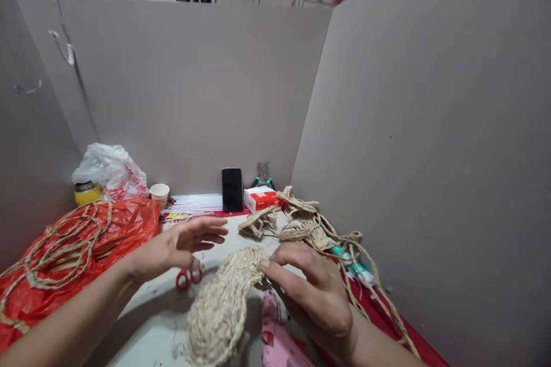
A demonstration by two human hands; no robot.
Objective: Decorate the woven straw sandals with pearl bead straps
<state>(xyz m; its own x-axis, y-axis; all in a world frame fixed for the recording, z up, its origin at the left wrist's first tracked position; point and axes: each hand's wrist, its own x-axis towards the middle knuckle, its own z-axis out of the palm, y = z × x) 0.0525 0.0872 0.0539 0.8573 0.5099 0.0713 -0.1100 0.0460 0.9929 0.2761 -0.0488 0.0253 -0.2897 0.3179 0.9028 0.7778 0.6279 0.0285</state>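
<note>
My right hand (316, 292) pinches the far end of a long oval piece woven from pale straw rope (221, 309), which lies on the white table (148, 321) towards me. My left hand (183, 246) hovers open just left of it, fingers stretched out and apart, holding nothing. Red-handled scissors (188, 278) lie on the table under my left hand. More straw rope pieces and loose strands (297, 221) sit beyond my right hand and trail along the right side.
A red plastic bag (86, 252) with coiled rope on it fills the left. Behind stand a white bag (112, 171), a yellow jar (87, 192), a paper cup (159, 193), a black phone (232, 189), a red-and-white box (262, 199) and pliers (263, 175). Grey partition walls close in the table.
</note>
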